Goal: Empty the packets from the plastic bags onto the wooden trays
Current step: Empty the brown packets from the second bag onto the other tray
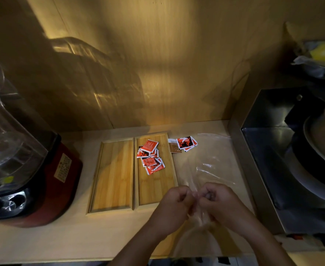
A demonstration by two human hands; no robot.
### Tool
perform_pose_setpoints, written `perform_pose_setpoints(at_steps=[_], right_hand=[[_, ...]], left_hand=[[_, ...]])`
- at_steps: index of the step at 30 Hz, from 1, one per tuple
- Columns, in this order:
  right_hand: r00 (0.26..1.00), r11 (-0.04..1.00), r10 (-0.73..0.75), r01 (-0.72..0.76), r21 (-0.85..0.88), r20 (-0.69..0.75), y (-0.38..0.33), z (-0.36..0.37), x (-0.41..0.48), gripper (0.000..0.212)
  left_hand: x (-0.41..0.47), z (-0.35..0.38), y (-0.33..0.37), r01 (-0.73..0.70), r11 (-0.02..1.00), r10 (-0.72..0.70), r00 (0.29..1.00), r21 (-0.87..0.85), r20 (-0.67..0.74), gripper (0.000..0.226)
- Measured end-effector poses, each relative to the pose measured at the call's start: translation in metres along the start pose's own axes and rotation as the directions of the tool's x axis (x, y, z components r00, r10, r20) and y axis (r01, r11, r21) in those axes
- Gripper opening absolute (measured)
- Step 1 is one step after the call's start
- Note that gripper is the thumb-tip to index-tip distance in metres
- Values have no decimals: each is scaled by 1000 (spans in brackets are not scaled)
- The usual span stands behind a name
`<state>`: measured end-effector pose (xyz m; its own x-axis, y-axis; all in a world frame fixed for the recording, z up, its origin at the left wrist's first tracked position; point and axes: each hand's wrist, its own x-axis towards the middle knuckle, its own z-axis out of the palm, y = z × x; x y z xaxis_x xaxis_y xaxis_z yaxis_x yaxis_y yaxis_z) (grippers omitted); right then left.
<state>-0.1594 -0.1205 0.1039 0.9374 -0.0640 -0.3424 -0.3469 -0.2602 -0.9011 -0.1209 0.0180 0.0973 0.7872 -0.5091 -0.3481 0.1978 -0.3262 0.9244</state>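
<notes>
Partly done. Right tray point(165, 189) holds a heap of red packets point(151, 157); left tray point(112, 175) bare. Left hand point(174, 203) and right hand point(218, 200), fists closed, pinch a clear plastic bag point(211, 166) whose far end holds remaining packets point(185, 144) on the worktop point(62, 239).

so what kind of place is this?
Most likely a small kitchen or drinks counter: a red-based blender with a clear jug at left, a steel sink holding dishes at right, and red drink packets on a wooden tray between.
</notes>
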Motion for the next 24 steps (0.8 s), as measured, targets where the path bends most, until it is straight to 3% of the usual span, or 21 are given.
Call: perform_pose_setpoints(at_steps=[4, 7, 14, 19, 24], right_hand=[[992, 999, 34, -32, -14, 123, -7, -6, -3, 29], [990, 997, 54, -48, -53, 131, -6, -6, -2, 25], [996, 999, 32, -32, -5, 80, 1, 1, -1, 17], [995, 998, 61, -58, -33, 74, 3, 0, 0, 23], [1000, 976, 23, -22, -217, 6, 3, 1, 1, 18]], left_hand=[[-1, 6, -2, -86, 996, 87, 991, 14, -98, 31], [-2, 7, -5, -73, 997, 77, 984, 30, -160, 29], [-6, 4, -1, 103, 988, -104, 995, -112, 0, 25], [-3, 1, -3, 94, 994, -94, 996, -59, 6, 24], [0, -6, -5, 76, 995, -78, 996, 58, 39, 22]])
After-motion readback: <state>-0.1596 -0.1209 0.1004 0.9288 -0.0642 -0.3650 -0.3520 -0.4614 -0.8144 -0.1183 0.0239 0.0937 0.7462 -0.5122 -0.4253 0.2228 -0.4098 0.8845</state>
